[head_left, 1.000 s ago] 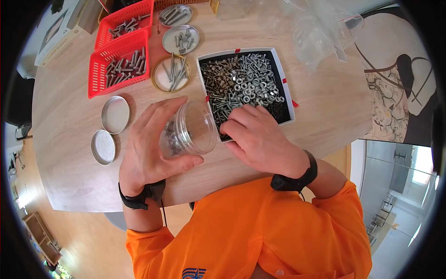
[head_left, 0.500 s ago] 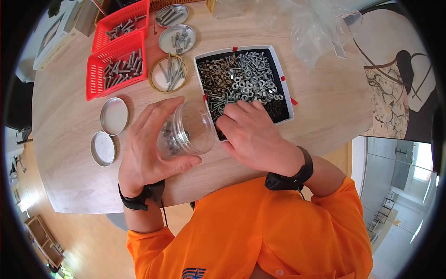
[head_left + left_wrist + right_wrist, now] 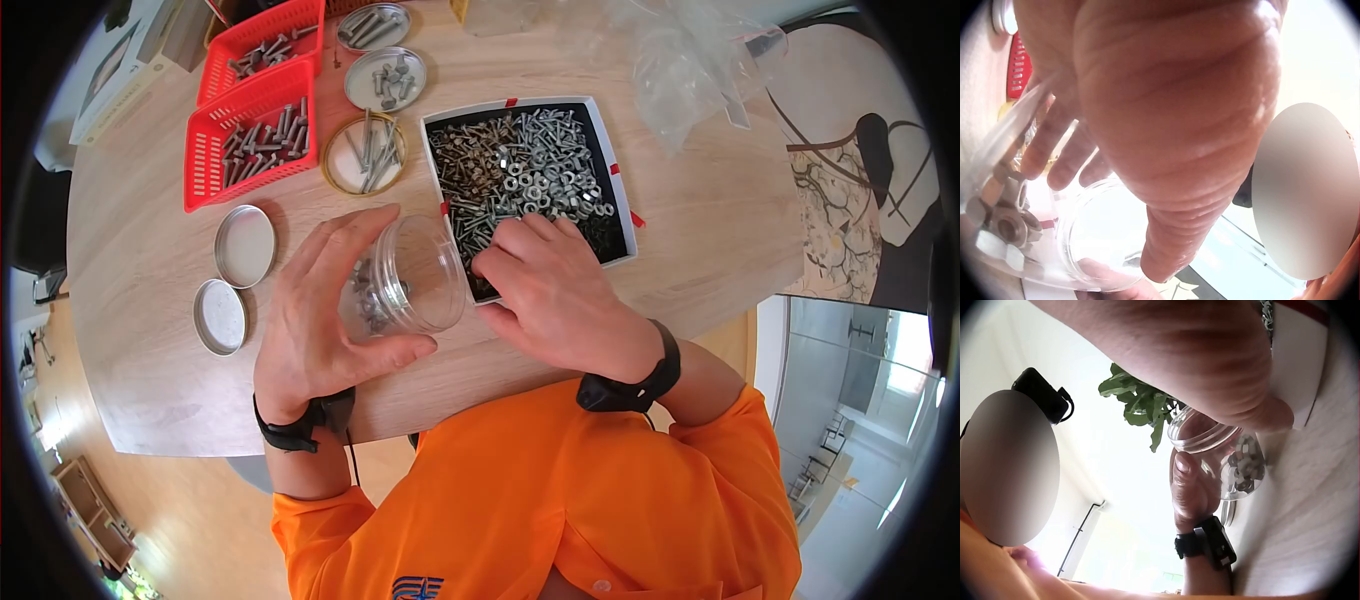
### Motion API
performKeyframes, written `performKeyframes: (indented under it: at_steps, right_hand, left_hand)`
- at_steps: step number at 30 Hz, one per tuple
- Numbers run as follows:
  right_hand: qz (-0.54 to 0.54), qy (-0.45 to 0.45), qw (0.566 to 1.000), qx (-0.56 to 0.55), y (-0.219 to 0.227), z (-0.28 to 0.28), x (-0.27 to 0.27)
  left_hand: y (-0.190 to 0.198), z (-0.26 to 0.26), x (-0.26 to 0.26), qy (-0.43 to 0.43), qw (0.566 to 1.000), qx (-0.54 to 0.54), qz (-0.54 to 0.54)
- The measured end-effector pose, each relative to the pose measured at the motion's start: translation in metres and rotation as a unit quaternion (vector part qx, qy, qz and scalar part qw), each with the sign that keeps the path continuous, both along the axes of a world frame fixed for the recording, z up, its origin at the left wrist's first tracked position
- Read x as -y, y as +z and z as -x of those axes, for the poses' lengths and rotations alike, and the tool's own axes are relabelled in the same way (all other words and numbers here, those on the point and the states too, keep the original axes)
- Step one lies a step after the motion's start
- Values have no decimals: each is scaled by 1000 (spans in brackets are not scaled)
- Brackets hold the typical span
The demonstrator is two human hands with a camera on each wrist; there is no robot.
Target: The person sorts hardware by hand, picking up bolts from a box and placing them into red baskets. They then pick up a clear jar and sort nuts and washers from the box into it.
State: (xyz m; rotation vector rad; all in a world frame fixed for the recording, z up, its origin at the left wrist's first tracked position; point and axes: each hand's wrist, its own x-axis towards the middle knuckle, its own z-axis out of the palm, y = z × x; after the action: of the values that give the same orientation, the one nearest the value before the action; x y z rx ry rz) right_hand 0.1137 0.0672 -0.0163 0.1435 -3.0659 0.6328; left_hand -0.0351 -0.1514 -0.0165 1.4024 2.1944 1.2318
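Observation:
My left hand grips a clear jar round its side, tilted with its mouth toward the box. Hex nuts lie in the jar's bottom in the left wrist view. My right hand reaches over the near left corner of a white-rimmed box lined in black. Its fingers bend down among the hardware, and the fingertips are hidden, so I cannot tell what they hold. Inside the box lie brownish screws, silvery screws and shiny nuts.
Two red baskets of bolts stand at the back left. Beside them, round lids hold bolts, including a gold-rimmed lid. Two more lids lie left of my left hand. A crumpled clear plastic bag lies at the back right.
My right hand shifts slightly within the box's near left corner, its fingers staying down in the hardware. The left hand and jar hold nearly still.

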Motion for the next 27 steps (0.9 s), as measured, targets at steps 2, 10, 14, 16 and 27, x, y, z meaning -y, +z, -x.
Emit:
performKeyframes:
  at_steps: [2,10,14,16,27]
  right_hand:
    - [-17,0,1000,4,2,0,1]
    - [14,-6,1000,-10,-5,3,4]
    - [4,-7,1000,-18,-5,2,4]
    - [9,8,1000,-21,-6,1,3]
    - [-9,-8,1000,-24,-9,2,6]
  left_hand:
    - [0,0,0,1,1000,0,2]
    - [-1,0,0,0,1000,-6,-7]
    - [0,0,0,-4,1000,-14,-5]
    - [-1,0,-1,-2,1000,-13,-4]
    - [-1,0,0,-2,1000,-14,-2]
